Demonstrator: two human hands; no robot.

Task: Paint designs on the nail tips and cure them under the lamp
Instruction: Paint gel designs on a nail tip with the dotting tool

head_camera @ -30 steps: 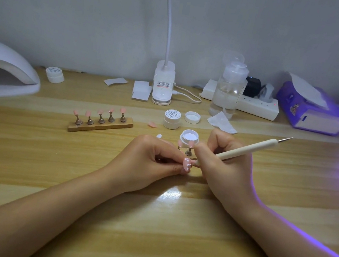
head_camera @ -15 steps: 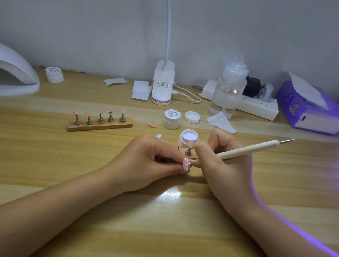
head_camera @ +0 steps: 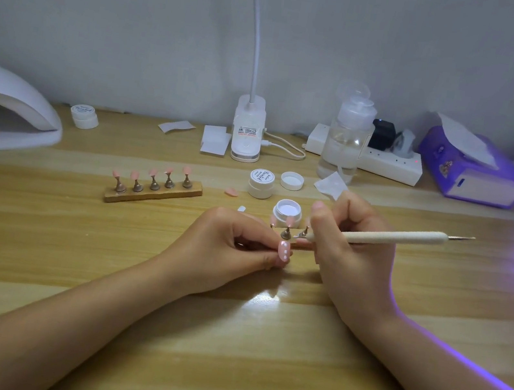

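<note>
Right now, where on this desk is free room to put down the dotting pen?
Bare wood lies along the near edge of the wooden table, between the forearms, and left of the left hand, below the wooden stand of pink nail tips. It is crowded behind the right hand holding the cream dotting pen: the open white gel jar, closed jar and loose lid.

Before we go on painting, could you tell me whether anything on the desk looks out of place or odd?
One pink nail tip lies loose on the wooden desk, right of the wooden stand whose tips sit on holders. A small white scrap lies near it. Nothing looks spilled or damaged.
</note>
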